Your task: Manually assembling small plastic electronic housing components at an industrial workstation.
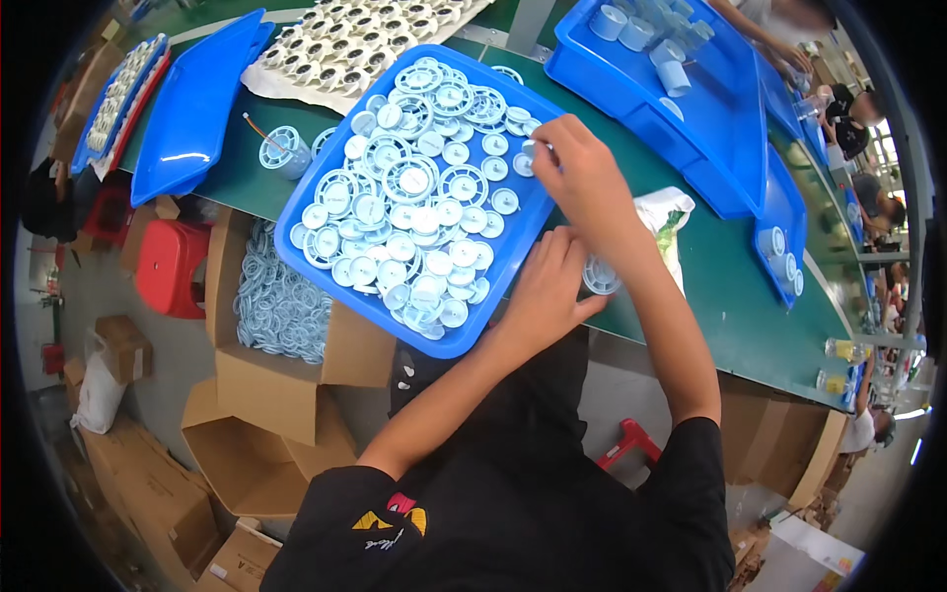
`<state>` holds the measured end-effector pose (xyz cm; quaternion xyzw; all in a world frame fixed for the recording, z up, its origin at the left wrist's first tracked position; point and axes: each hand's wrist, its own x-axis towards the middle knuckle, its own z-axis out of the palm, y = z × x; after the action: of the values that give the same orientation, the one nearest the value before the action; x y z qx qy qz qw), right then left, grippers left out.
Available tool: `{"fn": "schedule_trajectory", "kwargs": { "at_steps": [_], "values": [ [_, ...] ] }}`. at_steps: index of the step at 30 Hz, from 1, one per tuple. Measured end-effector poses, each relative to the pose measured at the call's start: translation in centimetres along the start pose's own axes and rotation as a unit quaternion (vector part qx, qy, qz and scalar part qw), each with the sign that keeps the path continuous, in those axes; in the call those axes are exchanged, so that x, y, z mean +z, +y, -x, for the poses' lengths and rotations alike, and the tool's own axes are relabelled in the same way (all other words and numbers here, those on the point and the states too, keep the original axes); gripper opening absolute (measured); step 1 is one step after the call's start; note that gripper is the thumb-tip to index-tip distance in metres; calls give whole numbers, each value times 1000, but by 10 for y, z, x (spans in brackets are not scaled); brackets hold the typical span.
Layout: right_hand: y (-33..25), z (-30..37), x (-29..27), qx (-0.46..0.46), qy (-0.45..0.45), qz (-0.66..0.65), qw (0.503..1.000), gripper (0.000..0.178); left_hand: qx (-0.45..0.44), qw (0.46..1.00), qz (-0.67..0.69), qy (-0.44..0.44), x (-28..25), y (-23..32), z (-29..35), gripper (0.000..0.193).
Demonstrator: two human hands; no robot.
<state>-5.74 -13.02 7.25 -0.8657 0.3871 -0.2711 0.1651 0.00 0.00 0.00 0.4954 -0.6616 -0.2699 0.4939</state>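
A blue tray [459, 340] full of light-blue plastic parts tilts across the bench in front of me. In it lie small round discs [456, 153] and larger spoked rings [462, 185]. Over the tray's right edge, my right hand [582, 173] has thumb and fingers pinched together on a small light-blue disc [530, 147]. Just below it, my left hand [545, 286] rests by the tray's lower right side, fingers and thumb around a light-blue cup-shaped part [600, 275]. My right forearm and left fingers partly hide that cup.
Left of the tray stands a light-blue cup with a wire [284, 151]. A box of rings [281, 306] sits below left, near a red stool [172, 268]. A large blue bin [710, 148] with cups is at right, beside a white-green packet [667, 229]. Other people work beyond.
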Motion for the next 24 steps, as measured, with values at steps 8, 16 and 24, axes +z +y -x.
{"fn": "schedule_trajectory", "kwargs": {
  "at_steps": [8, 16, 24],
  "values": [
    [-7, 97, -63, 178, 18, -148, 973, 15, 6, 998, -36, 53, 2, 2, -1, 69],
    [-6, 121, -52, 140, 37, -69, 987, 15, 7, 998, -46, 50, 1, 0, 0, 69],
    [2, 15, -20, -15, -39, 13, 999, 27, 10, 997, -51, 51, 1, 2, 0, 69]
  ]
}}
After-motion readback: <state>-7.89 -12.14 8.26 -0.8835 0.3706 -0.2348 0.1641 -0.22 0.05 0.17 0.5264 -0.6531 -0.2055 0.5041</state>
